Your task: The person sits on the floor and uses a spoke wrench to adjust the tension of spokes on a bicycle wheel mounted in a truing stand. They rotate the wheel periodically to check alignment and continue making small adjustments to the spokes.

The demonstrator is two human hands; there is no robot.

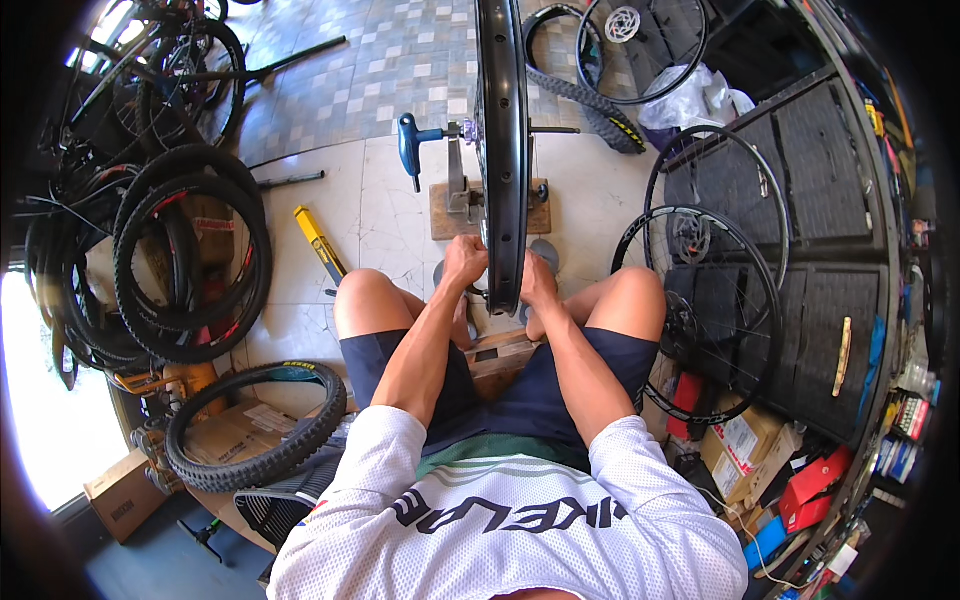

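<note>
Black metal makes up the rim of the bare wheel (507, 170), upright and nearly edge-on at 12 o'clock, its near end coming down between the person's knees. A metal stand (456, 180) on a wooden block (441, 226) appears to carry it. The left hand (462, 261) is curled close against the rim's left side, its grip drawn in; the right hand (540, 283) is at the other side, its fingers partly behind the rim. Whether either grip pinches a spoke or just steadies the metal, I cannot tell.

The step in hand looks like two-sided work at the wheel's near end. The next move probably calls for even pressure from both hands, so the rim does not swing sideways.

At 11 o'clock a blue-handled tool (409, 150) juts out beside the hub (an easy thing to knock with a forearm). A long yellow box (318, 243) lies at 10 o'clock, tyres (130, 260) crowd 9 o'clock, and another tyre (262, 468) rests at 8. Spoked wheels (682, 322) lean at 3 o'clock against a dark cabinet (815, 160), probably limiting the right elbow; a loose tyre (590, 106) lies at 1.
</note>
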